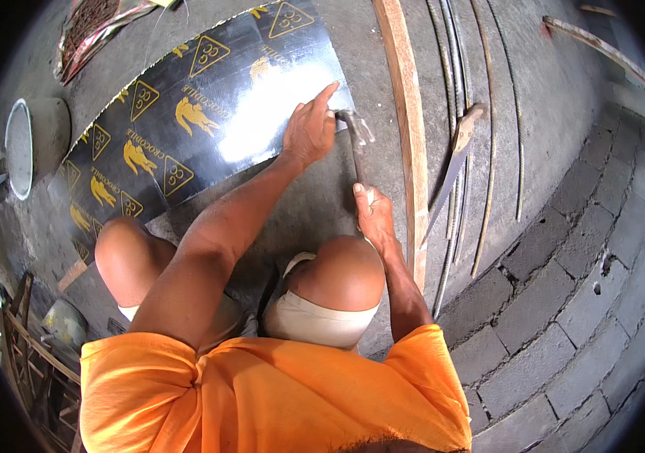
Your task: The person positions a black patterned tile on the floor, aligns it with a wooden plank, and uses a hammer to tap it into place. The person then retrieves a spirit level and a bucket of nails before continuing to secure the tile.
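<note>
Left hand flat on the near edge of the black printed panel, index finger extended, fingers loose, gripping nothing. Right hand clenched round the hammer handle; head sits just right of the left hand, probably touching the panel edge. Wood strip and handsaw right of the right hand.

Handsaw lay beside wooden batten and steel rods; grey bucket sat left, concrete blocks right.
</note>
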Tool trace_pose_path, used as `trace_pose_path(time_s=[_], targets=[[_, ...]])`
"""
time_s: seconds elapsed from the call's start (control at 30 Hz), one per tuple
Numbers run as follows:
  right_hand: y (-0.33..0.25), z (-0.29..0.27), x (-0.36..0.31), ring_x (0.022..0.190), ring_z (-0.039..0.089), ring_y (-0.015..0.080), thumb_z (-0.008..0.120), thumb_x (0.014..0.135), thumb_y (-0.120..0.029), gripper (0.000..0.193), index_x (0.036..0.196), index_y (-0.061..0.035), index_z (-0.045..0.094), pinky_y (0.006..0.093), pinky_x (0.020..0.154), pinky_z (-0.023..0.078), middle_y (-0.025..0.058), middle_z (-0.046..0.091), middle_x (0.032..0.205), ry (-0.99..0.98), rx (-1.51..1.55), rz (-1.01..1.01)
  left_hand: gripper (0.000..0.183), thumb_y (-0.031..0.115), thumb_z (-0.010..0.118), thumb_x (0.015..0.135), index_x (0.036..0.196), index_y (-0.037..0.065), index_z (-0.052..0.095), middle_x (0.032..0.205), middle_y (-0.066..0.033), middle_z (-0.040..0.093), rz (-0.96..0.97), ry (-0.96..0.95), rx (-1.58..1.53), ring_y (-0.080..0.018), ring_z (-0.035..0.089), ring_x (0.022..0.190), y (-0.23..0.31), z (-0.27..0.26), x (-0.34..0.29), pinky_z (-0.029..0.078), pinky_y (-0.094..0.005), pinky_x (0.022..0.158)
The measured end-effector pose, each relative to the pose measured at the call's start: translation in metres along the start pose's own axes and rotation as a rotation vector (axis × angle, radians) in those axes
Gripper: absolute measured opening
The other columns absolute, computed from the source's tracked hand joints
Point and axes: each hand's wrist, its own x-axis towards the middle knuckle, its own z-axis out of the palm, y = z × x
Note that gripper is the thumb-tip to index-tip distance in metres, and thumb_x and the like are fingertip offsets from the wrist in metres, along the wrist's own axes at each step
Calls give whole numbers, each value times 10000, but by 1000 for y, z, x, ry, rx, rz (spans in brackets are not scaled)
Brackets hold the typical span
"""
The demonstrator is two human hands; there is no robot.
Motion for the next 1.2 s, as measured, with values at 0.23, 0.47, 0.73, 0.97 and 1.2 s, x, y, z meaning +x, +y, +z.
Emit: trace_pose_path(time_s=[0.23,0.47,0.73,0.97,1.2], targets=[[10,5,3,543,613,213,604,1009,-366,439,791,14,595,355,537,460,133,607,622,88,91,-86,556,88,434,964,1519,99,409,868,-146,616,44,108,-24,-332,611,870,-4,8,0,436,-467,859],[12,8,7,616,647,305,601,1010,-386,465,810,34,617,449,612,500,207,610,643,113,87,-43,569,74,471,945,1509,85,398,1107,-235,683,-38,3,-20,-388,645,1031,-6,5,-1,436,-497,951],[-2,10,7,563,587,232,571,1025,-426,515,771,23,581,431,558,463,155,548,580,17,246,136,554,76,473,945,1497,105,422,1094,-223,689,-16,99,17,-379,647,1020,-5,7,-2,440,-500,932],[-2,17,3,604,626,290,538,1031,-454,548,773,28,592,464,600,478,204,565,619,152,117,-5,557,85,483,945,1499,89,417,1048,-207,688,-1,105,36,-367,641,981,-6,9,0,442,-486,913],[5,25,5,905,698,474,522,1008,-519,614,964,71,686,523,780,516,326,683,874,-13,-68,162,518,114,479,957,1474,112,459,1044,-190,697,66,196,25,-359,641,965,-13,17,-4,440,-484,911]])
